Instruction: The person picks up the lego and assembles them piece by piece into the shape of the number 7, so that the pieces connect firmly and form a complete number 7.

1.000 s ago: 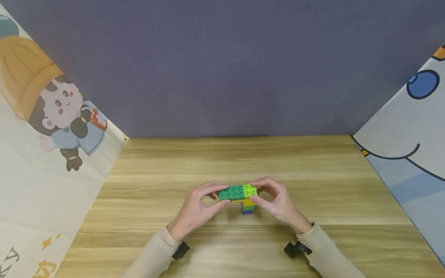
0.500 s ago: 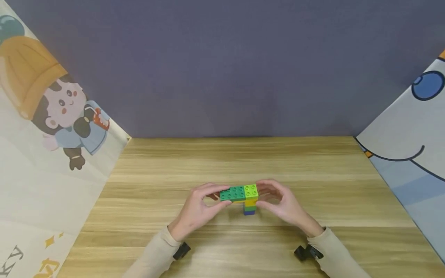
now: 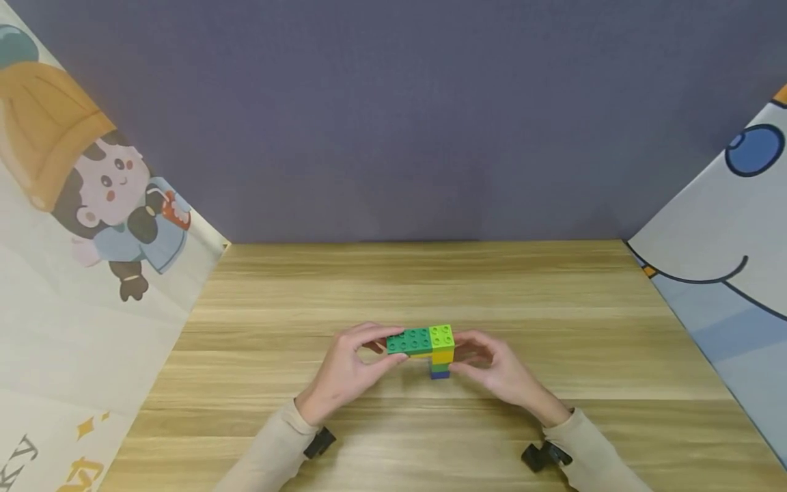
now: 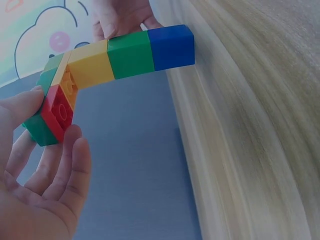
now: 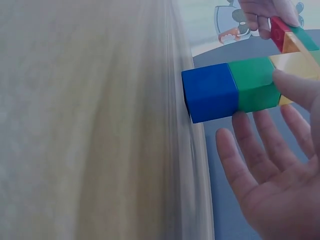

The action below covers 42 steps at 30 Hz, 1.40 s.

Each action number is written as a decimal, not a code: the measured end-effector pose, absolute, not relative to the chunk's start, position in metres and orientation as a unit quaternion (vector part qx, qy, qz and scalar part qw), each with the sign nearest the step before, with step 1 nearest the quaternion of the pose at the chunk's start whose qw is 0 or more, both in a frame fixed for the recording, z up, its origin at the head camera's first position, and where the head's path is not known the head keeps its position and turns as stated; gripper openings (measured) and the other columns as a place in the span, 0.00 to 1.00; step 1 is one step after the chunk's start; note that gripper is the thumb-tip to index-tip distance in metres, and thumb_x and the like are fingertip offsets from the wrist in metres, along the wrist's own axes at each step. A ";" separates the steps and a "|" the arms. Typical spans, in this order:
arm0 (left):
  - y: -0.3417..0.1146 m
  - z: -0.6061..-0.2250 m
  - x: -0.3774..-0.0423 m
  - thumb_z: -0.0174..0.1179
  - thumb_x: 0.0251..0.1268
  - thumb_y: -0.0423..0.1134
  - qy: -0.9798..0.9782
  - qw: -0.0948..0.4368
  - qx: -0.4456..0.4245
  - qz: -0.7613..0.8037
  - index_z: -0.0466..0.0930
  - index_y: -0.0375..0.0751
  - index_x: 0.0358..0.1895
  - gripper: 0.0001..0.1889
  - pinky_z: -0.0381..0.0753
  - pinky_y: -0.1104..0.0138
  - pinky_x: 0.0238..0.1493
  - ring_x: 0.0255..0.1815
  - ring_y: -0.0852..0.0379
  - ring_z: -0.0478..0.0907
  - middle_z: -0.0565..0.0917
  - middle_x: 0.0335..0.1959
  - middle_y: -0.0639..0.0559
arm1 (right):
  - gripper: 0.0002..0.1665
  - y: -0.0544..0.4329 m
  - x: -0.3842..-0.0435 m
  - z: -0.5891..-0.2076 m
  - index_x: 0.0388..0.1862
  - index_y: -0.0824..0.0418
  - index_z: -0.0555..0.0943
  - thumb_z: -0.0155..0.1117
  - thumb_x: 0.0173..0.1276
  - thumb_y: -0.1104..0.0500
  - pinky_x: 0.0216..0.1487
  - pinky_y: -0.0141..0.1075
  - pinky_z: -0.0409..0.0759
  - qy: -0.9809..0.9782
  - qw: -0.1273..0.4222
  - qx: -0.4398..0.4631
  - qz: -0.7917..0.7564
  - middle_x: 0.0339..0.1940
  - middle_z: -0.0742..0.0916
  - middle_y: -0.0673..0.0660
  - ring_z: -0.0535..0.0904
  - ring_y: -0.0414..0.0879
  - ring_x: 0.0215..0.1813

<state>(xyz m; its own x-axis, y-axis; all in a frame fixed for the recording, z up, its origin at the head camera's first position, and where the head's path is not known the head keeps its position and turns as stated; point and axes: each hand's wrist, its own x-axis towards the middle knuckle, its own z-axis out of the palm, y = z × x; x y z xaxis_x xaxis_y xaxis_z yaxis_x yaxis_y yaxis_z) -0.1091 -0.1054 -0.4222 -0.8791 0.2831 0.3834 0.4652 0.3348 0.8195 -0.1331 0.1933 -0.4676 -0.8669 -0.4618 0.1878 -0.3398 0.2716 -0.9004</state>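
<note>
A structure of toy building bricks stands in the middle of the wooden table. Its column has a blue brick (image 4: 172, 47) at the bottom, then a green brick (image 4: 131, 54) and a yellow brick (image 4: 91, 64). Across the top run a thin yellow-orange plate, a dark green brick (image 3: 408, 340) and a lime brick (image 3: 441, 337); a red brick (image 4: 57, 112) sits under the overhanging left end. My left hand (image 3: 350, 372) pinches that end by the dark green brick. My right hand (image 3: 501, 372) holds the column around its green and yellow bricks, thumb in front.
The wooden table (image 3: 307, 280) spreads around the bricks, with a dark grey panel (image 3: 418, 123) rising behind it. Cartoon-printed panels stand at the left (image 3: 74, 328) and right (image 3: 707, 232). A black wrist device (image 3: 320, 443) sits at each sleeve.
My right hand has let go of the lime brick, backed off to the right and come down onto the column. The left hand keeps its grip.
</note>
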 end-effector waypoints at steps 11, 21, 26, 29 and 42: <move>-0.103 -0.425 -0.113 0.78 0.62 0.36 -0.813 0.098 -0.225 -0.529 0.90 0.44 0.57 0.19 0.90 0.66 0.43 0.43 0.61 0.85 0.92 0.50 0.49 | 0.26 0.194 -0.135 -0.467 0.65 0.60 0.82 0.76 0.69 0.61 0.55 0.35 0.88 0.812 0.061 -0.225 -0.535 0.59 0.89 0.60 0.89 0.47 0.54; -0.101 -0.427 -0.116 0.78 0.63 0.36 -0.809 0.091 -0.208 -0.542 0.89 0.44 0.59 0.21 0.91 0.64 0.44 0.43 0.59 0.87 0.92 0.51 0.49 | 0.27 0.195 -0.135 -0.466 0.65 0.59 0.82 0.77 0.69 0.60 0.58 0.35 0.87 0.809 0.074 -0.206 -0.545 0.62 0.88 0.60 0.89 0.49 0.56; -0.100 -0.429 -0.118 0.78 0.63 0.35 -0.797 0.095 -0.197 -0.563 0.88 0.39 0.59 0.21 0.92 0.62 0.44 0.41 0.56 0.89 0.91 0.51 0.44 | 0.26 0.193 -0.135 -0.466 0.65 0.59 0.83 0.77 0.69 0.60 0.58 0.34 0.87 0.806 0.071 -0.200 -0.552 0.62 0.88 0.60 0.89 0.48 0.56; -0.100 -0.429 -0.119 0.78 0.63 0.35 -0.792 0.094 -0.189 -0.574 0.87 0.37 0.59 0.22 0.92 0.61 0.46 0.41 0.55 0.90 0.90 0.53 0.43 | 0.26 0.193 -0.135 -0.467 0.64 0.60 0.83 0.77 0.69 0.60 0.58 0.34 0.87 0.803 0.067 -0.202 -0.556 0.60 0.89 0.60 0.89 0.45 0.55; -0.098 -0.432 -0.122 0.78 0.58 0.28 -0.791 0.093 -0.174 -0.579 0.85 0.41 0.62 0.27 0.90 0.63 0.54 0.47 0.50 0.91 0.90 0.55 0.43 | 0.24 0.194 -0.137 -0.468 0.63 0.63 0.83 0.76 0.70 0.62 0.58 0.34 0.87 0.799 0.051 -0.204 -0.564 0.57 0.90 0.62 0.89 0.46 0.54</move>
<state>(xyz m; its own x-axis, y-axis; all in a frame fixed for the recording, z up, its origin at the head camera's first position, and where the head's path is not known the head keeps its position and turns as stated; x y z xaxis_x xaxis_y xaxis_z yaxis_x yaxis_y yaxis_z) -0.1218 -0.0976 -0.4320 -0.9220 0.1680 0.3487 0.3832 0.2681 0.8839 -0.1369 0.1937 -0.4678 -0.9116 -0.3832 0.1485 -0.2683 0.2811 -0.9214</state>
